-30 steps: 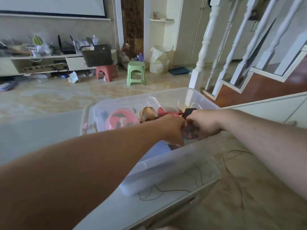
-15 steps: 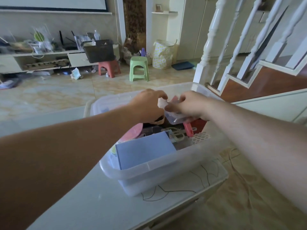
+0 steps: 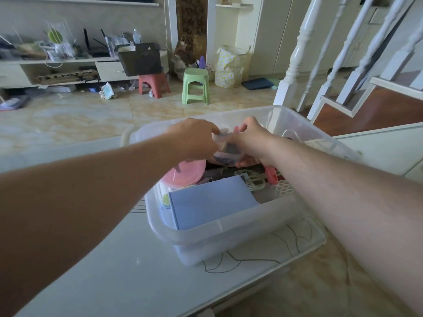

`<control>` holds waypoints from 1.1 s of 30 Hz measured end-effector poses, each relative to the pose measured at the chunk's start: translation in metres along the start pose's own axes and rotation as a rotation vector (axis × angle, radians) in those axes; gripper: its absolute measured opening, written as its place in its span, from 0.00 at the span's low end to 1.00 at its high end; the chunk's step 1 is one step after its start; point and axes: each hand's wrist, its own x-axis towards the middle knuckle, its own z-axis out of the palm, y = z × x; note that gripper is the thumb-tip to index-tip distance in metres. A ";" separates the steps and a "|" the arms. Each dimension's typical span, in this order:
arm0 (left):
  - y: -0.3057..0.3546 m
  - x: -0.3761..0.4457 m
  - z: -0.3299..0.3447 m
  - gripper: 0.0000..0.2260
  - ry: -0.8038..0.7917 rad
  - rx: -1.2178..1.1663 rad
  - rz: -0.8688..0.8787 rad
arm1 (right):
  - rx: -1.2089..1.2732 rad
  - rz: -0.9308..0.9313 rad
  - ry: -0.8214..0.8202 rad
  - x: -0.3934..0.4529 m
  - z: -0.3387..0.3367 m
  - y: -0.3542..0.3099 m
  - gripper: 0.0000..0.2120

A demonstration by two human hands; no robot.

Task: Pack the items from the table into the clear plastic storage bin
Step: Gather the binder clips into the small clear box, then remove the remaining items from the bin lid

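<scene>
Clear plastic storage bin (image 3: 219,227) sat on the white tabletop (image 3: 128,277), near its right corner. Both arms reached over the bin. Left hand (image 3: 194,139) and right hand (image 3: 250,139) met above the bin's middle, each grip pinched on a small clear plastic bag (image 3: 225,149) with dark contents; what was inside could not be made out. Bag held just above the packed items, not yet set down. Already in the bin: blue box (image 3: 212,204) against the near wall, pink round lid (image 3: 184,175) to its left, red-handled tool (image 3: 271,176), white honeycomb piece (image 3: 286,188) at right.
</scene>
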 end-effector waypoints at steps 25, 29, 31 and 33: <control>-0.203 -0.135 -0.034 0.23 0.317 0.073 -0.069 | -0.636 -0.857 0.119 -0.092 0.131 -0.108 0.16; -0.263 -0.152 -0.002 0.29 0.180 0.022 -0.239 | -0.740 -0.749 -0.027 -0.085 0.224 -0.126 0.21; -0.277 -0.142 0.014 0.30 0.127 -0.004 -0.259 | -0.751 -0.586 -0.052 -0.063 0.259 -0.123 0.23; -0.284 -0.123 0.031 0.30 0.102 -0.032 -0.245 | -0.772 -0.427 -0.034 -0.036 0.286 -0.114 0.25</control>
